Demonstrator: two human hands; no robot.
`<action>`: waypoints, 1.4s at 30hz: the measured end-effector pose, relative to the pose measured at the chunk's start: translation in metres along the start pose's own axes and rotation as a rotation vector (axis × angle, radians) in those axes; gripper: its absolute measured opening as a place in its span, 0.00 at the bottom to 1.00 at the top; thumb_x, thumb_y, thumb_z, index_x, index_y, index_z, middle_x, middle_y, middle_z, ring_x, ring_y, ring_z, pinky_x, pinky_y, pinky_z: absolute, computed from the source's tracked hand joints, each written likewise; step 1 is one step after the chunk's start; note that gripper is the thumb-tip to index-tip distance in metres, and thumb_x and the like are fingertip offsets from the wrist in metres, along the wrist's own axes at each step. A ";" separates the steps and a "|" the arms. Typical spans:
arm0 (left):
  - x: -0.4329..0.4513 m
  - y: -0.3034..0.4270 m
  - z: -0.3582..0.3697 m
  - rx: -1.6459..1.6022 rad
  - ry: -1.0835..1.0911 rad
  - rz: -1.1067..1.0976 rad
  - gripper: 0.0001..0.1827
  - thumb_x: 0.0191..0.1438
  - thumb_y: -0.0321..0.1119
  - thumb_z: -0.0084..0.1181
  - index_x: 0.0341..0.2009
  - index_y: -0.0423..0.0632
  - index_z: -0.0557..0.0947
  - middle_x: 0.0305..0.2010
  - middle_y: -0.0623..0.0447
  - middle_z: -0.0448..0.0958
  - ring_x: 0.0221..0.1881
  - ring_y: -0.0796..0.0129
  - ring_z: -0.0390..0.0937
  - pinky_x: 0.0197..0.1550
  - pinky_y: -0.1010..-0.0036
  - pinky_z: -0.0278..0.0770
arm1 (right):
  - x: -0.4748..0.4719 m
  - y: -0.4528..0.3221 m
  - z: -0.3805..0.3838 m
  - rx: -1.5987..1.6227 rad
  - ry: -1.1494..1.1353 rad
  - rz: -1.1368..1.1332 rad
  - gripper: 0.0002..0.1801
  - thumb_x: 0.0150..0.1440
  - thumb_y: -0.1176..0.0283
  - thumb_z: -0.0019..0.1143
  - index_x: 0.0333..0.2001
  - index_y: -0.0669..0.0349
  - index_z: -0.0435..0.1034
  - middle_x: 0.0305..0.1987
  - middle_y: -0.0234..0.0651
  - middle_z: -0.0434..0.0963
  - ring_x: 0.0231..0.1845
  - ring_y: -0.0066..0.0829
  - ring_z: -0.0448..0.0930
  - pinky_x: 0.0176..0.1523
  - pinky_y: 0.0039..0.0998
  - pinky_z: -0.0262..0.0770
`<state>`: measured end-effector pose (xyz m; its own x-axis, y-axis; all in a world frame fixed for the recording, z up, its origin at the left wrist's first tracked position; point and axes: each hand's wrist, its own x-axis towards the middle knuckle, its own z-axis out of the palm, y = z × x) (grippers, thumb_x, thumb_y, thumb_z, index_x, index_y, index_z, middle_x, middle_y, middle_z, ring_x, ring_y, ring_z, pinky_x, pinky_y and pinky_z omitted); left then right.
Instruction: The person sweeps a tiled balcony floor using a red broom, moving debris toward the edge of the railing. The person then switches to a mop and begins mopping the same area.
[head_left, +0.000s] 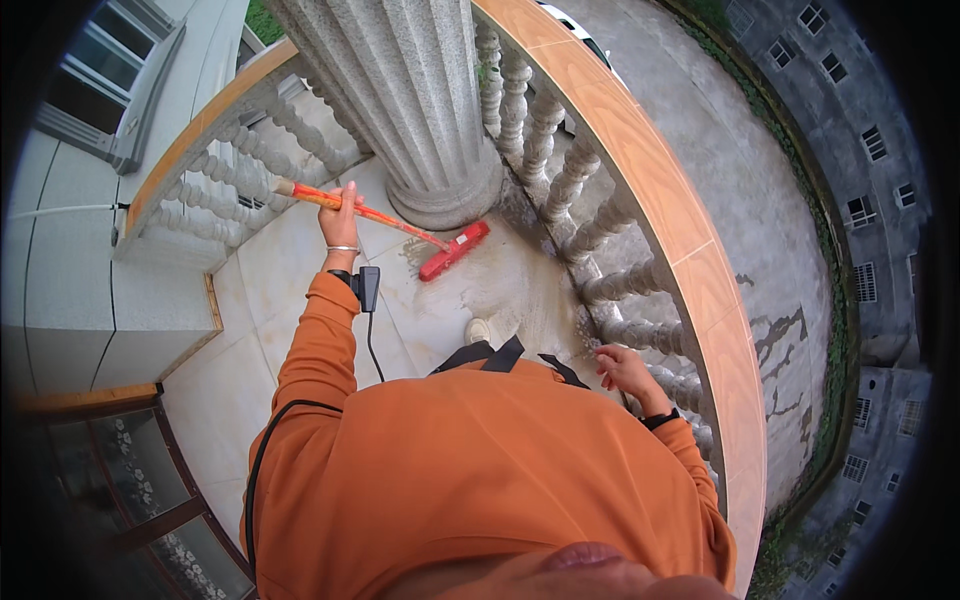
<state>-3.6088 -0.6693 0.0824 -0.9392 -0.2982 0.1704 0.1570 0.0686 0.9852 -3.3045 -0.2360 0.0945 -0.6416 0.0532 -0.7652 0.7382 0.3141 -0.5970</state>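
Note:
My left hand (340, 217) is closed around the orange-red handle of a push broom (455, 250), whose red head and bristles rest on the tiled floor (285, 292). The handle's worn end sticks out to the left, past the hand. Brown, wet-looking dirt is smeared on the tiles right of the broom head. My right hand (624, 369) hangs beside the balusters with its fingers loosely bent; nothing shows in it. A light shoe (477, 331) stands on the floor below the broom head.
A fluted stone column (405, 112) rises just beyond the broom head. A balustrade with a tiled handrail (660, 172) curves along the right, and another rail (199, 127) stands at the left. Lower left is a framed glass door (142, 457). A black cable hangs at my left arm.

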 end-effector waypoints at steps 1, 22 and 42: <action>0.024 0.010 0.002 -0.121 -0.016 -0.012 0.13 0.53 0.38 0.56 0.24 0.42 0.72 0.18 0.57 0.69 0.21 0.75 0.68 0.29 0.78 0.70 | 0.021 -0.014 -0.002 0.003 0.001 -0.046 0.15 0.59 0.69 0.41 0.48 0.65 0.66 0.25 0.32 0.72 0.18 0.20 0.72 0.20 0.21 0.70; 0.191 0.015 0.128 0.131 0.086 -0.135 0.14 0.48 0.28 0.60 0.26 0.46 0.65 0.19 0.56 0.68 0.19 0.74 0.69 0.26 0.79 0.72 | 0.615 -0.364 -0.007 0.422 0.298 -0.308 0.43 0.50 0.60 0.57 0.64 0.58 0.45 0.52 0.41 0.65 0.45 0.32 0.69 0.45 0.32 0.69; 0.187 -0.020 0.101 0.686 0.346 0.065 0.05 0.54 0.26 0.46 0.26 0.42 0.71 0.17 0.53 0.69 0.17 0.74 0.65 0.21 0.78 0.67 | 0.764 -0.390 -0.023 0.646 0.341 -0.539 0.20 0.60 0.59 0.36 0.44 0.64 0.67 0.33 0.42 0.77 0.37 0.30 0.76 0.43 0.32 0.70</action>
<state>-3.8179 -0.6303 0.0930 -0.7680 -0.5463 0.3342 -0.1219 0.6371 0.7611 -4.0871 -0.2965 -0.2516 -0.8849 0.3631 -0.2916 0.2273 -0.2099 -0.9510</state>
